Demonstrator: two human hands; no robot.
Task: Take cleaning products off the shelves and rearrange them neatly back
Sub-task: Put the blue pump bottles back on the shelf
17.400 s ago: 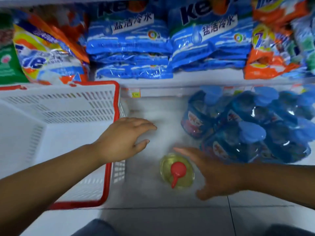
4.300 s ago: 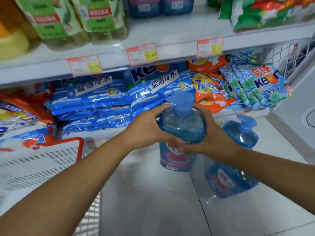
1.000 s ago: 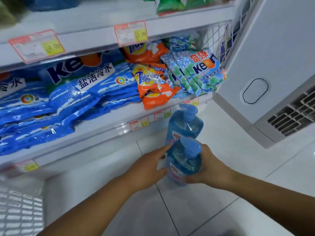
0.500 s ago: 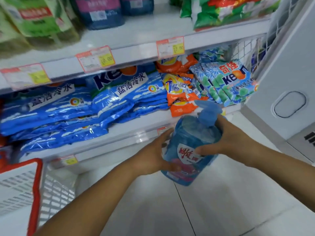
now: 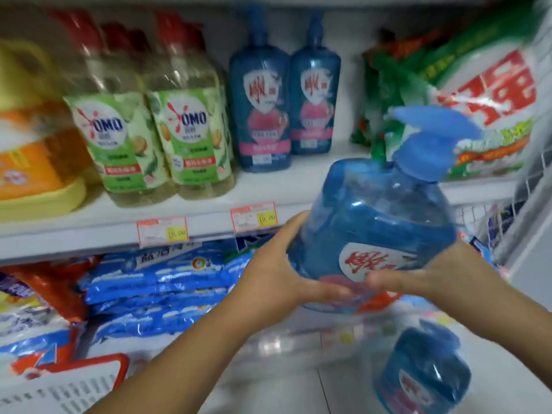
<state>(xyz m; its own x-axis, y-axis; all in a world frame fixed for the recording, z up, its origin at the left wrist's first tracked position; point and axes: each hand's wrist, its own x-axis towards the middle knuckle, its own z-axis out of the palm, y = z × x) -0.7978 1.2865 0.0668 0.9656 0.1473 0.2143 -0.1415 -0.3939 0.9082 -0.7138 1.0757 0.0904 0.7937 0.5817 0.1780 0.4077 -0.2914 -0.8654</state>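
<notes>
Shelf at twelve o'clock. Left hand, right hand clasping pump bottle low; looking heavy, slippery, so cradling base safest.

I see a white metal shelf running across my view, its front edge carrying price tags, with a white back panel behind it. A wire mesh side panel closes its right end. Below lies a glossy white tiled floor, catching blurred reflections.

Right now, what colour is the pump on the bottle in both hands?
The pump is light blue, best seen in the head view.
</notes>
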